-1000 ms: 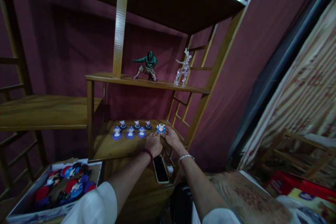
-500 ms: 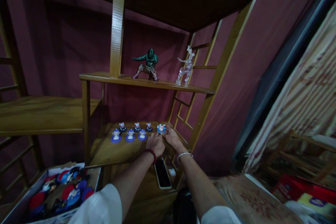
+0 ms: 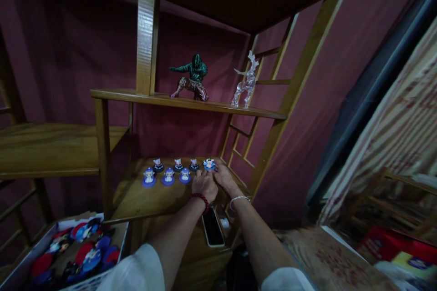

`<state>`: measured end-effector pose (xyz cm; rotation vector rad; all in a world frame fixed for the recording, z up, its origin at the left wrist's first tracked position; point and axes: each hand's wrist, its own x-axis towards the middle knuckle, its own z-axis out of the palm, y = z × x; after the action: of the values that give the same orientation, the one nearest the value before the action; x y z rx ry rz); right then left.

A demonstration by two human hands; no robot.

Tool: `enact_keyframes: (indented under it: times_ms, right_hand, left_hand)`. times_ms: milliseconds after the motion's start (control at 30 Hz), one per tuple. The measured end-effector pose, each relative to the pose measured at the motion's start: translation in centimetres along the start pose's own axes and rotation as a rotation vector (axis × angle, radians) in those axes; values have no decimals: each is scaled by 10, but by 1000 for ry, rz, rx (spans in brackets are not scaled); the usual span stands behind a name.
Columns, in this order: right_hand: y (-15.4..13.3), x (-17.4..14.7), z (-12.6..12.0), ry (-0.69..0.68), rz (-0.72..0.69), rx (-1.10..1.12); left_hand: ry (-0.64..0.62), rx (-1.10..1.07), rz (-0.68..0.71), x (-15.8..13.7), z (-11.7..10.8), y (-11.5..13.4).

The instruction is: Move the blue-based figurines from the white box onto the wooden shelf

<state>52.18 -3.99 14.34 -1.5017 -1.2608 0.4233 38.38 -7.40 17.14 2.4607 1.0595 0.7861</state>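
At the right end of the lower shelf stands a small blue figurine on a round base. My left hand, with a dark red bead bracelet, has its fingers curled against the front of that base. From the other side my right hand, wearing a silver bangle, pinches the base's right edge. The left fingertips are partly hidden behind the hand. To the left, three black-based figurines form a back row. In front of them are three purple-based figurines.
On the shelf above are a green and bronze crouching figure and a clear deer statuette. A box of jumbled figurines sits at lower left. Below my wrists lies a phone. A wooden post borders the shelf's right side.
The camera view has shifted slightly closer. Both hands stay at the blue figurine, which has barely moved relative to the others.
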Motion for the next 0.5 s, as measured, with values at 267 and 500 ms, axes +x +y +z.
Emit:
enact_keyframes:
  times_ms: [267, 500]
  right_hand:
    - [-2, -1, -3, 15, -34, -95]
    - [-7, -4, -5, 10, -47, -133]
  left_hand:
    - [6, 6, -22, 1, 1, 0]
    - [17, -4, -10, 1, 1, 0]
